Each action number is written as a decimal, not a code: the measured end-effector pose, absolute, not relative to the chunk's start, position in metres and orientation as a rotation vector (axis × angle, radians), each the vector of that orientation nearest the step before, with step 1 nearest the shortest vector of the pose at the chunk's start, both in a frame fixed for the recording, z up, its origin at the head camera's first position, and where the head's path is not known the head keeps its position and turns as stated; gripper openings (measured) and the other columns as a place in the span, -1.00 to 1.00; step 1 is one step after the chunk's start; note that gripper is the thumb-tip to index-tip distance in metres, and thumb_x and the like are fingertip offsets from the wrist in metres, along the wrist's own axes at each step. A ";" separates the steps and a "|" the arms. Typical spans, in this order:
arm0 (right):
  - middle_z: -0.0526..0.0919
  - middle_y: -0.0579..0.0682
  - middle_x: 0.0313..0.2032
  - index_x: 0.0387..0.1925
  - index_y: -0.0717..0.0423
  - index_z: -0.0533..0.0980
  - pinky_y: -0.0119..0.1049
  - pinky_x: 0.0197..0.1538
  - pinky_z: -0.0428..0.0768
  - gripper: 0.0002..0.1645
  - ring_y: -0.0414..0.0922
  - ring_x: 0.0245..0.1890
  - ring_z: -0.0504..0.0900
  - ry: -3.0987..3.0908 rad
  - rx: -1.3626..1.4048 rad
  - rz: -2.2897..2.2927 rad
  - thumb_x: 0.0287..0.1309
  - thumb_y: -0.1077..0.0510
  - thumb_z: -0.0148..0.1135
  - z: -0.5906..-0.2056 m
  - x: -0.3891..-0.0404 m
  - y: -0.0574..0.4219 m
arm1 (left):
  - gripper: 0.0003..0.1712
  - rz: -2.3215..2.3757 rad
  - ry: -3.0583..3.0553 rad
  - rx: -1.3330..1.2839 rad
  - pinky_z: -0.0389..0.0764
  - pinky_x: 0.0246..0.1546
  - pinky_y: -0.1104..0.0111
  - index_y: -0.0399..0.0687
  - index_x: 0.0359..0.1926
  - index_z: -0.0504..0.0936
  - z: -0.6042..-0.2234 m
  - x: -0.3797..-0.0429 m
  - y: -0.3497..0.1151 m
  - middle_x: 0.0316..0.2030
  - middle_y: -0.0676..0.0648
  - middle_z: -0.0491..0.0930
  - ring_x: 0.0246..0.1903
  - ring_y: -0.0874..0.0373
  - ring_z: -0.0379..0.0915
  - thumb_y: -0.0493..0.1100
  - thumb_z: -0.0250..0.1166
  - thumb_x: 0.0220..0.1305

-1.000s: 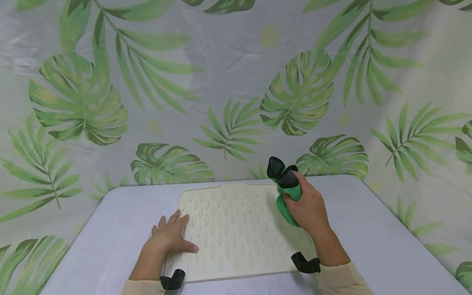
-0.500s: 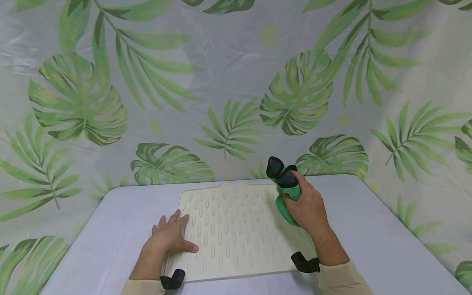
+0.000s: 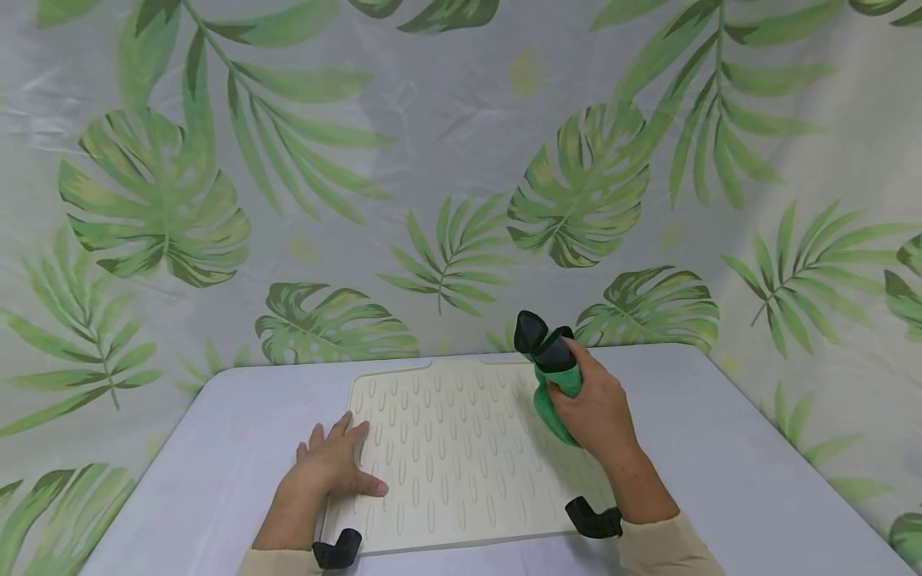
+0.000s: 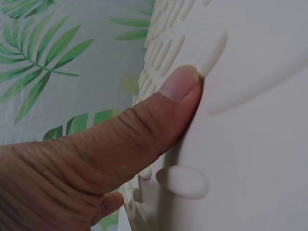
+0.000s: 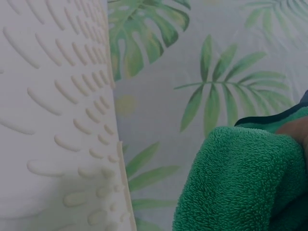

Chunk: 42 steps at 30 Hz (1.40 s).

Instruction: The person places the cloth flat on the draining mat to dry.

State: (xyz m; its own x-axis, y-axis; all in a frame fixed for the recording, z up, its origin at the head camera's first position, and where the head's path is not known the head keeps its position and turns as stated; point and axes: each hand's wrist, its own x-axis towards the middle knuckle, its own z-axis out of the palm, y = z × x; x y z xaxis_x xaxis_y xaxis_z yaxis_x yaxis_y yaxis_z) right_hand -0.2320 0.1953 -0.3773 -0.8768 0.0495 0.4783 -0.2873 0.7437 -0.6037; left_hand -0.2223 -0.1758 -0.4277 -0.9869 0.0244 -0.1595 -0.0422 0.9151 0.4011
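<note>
A cream drying mat point(image 3: 446, 456) with rows of raised oval ridges lies flat before me. My left hand point(image 3: 327, 464) rests on its left edge with fingers spread, and in the left wrist view the thumb point(image 4: 144, 127) touches the ridged surface. Above the mat's right part, my right hand point(image 3: 596, 404) grips a bunched cloth point(image 3: 551, 412), green on one side and dark on the other. The right wrist view shows the green terry cloth point(image 5: 236, 178) hanging in a fold, apart from the mat; most of the right hand is outside that view.
The mat lies on a white-covered table point(image 3: 720, 464). A leaf-printed curtain point(image 3: 446, 160) stands right behind the table's far edge and continues along both sides. Black wrist mounts point(image 3: 594, 518) jut inward from each forearm near the mat's front corners.
My right hand has shifted slightly left with the cloth in its grip. The left hand stays in place on the mat. The head view has tilted a touch.
</note>
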 end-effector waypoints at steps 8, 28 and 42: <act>0.60 0.26 0.26 0.45 -0.05 0.35 0.28 0.02 0.65 -0.22 0.29 0.10 0.67 -2.439 0.225 0.940 0.23 0.16 0.39 -0.380 -0.233 0.191 | 0.40 0.608 2.925 0.006 -0.09 0.39 -0.52 -0.12 0.49 0.36 -0.426 -0.222 -0.176 0.57 -0.37 0.06 0.49 -0.67 -0.23 0.24 0.71 -0.46; 0.60 0.23 0.27 0.44 -0.03 0.36 0.26 0.08 0.64 -0.22 0.27 0.15 0.65 -2.445 0.246 0.944 0.21 0.18 0.40 -0.381 -0.232 0.186 | 0.40 0.603 2.930 0.009 -0.06 0.38 -0.52 -0.11 0.49 0.36 -0.428 -0.223 -0.176 0.57 -0.37 0.06 0.48 -0.67 -0.22 0.24 0.72 -0.45; 0.61 0.21 0.27 0.43 0.02 0.38 0.24 0.11 0.63 -0.19 0.24 0.19 0.64 -2.430 0.294 0.909 0.16 0.20 0.44 -0.386 -0.232 0.179 | 0.40 0.625 2.920 0.006 -0.09 0.39 -0.52 -0.11 0.49 0.35 -0.428 -0.221 -0.176 0.58 -0.36 0.05 0.49 -0.67 -0.25 0.23 0.73 -0.46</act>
